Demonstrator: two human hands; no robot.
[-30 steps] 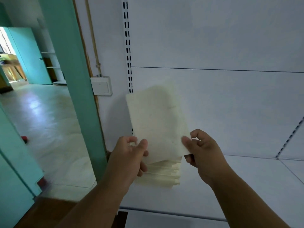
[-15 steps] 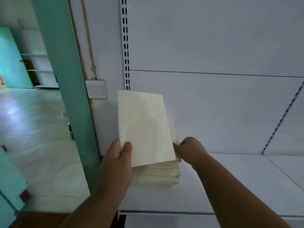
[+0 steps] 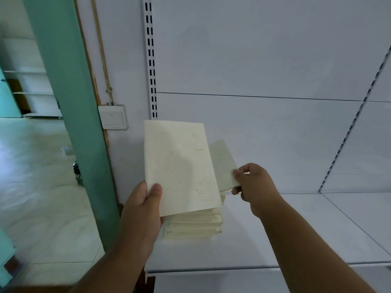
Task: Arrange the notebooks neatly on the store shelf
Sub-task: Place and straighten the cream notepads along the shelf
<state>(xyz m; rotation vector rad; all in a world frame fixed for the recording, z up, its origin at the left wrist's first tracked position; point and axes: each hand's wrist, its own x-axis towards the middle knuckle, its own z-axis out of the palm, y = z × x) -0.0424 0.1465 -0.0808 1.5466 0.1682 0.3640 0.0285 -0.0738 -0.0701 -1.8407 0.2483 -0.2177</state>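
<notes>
At the left end of the shelf: we see a stack of cream notebooks (image 3: 195,226) lying flat on the white shelf board (image 3: 296,229), near its left edge and set back from the front lip.
Left hand: our left hand (image 3: 143,210) grips the raised notebook (image 3: 179,166) at its lower left corner, thumb on the front cover and fingers behind it.
Raised notebook: it is held above the stack and tilted up toward us, so its cream cover with a faint grid faces the camera; its lower edge hides the top of the stack.
Right hand: our right hand (image 3: 254,182) pinches the second notebook (image 3: 224,163) at its lower right corner, thumb on top and fingers curled beneath.
Second notebook: it sits to the right of and partly behind the raised notebook, angled outward to the right; we cannot tell whether its lower edge touches the stack.
Hand spacing: the two hands are apart, one on each side of the stack, each clamped on its own notebook.
Back panel: we see a white panel with a slotted upright (image 3: 151,60) rising behind the stack.
Left surroundings: a wall switch (image 3: 112,116) is mounted just left of the upright, beside a green door frame (image 3: 69,102); through the opening, a pale floor (image 3: 31,187) extends to the far left.
</notes>
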